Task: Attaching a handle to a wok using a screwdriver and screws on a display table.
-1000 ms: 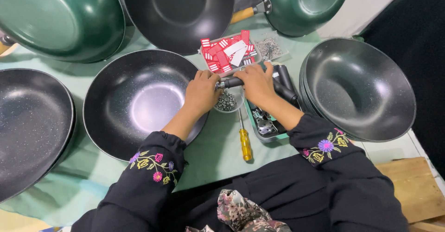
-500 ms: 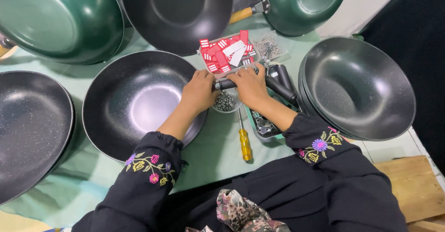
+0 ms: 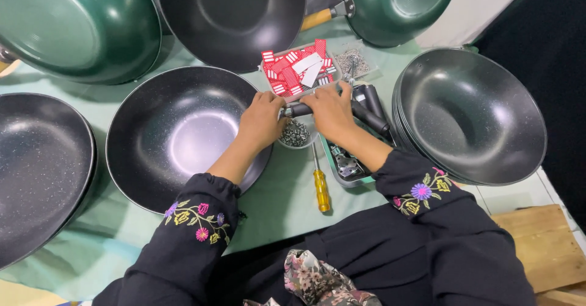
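Note:
A black speckled wok pan (image 3: 177,135) lies on the green cloth in front of me. My left hand (image 3: 262,121) grips its right rim, where a black pan handle (image 3: 298,109) meets it. My right hand (image 3: 332,112) is closed around that handle from the right side. Just below the hands stands a small bowl of screws (image 3: 296,135). A yellow-handled screwdriver (image 3: 320,184) lies on the cloth beneath the bowl.
A tray (image 3: 342,165) holds more black handles (image 3: 372,107) and metal brackets. Red and white labels (image 3: 296,68) and a bag of screws (image 3: 354,61) lie behind. Stacked woks (image 3: 476,116) stand right, more dark pans (image 3: 36,165) left, green pans (image 3: 67,25) behind.
Both hands have stayed at the joint of handle and pan rim, shifting only slightly. The pan has not moved.

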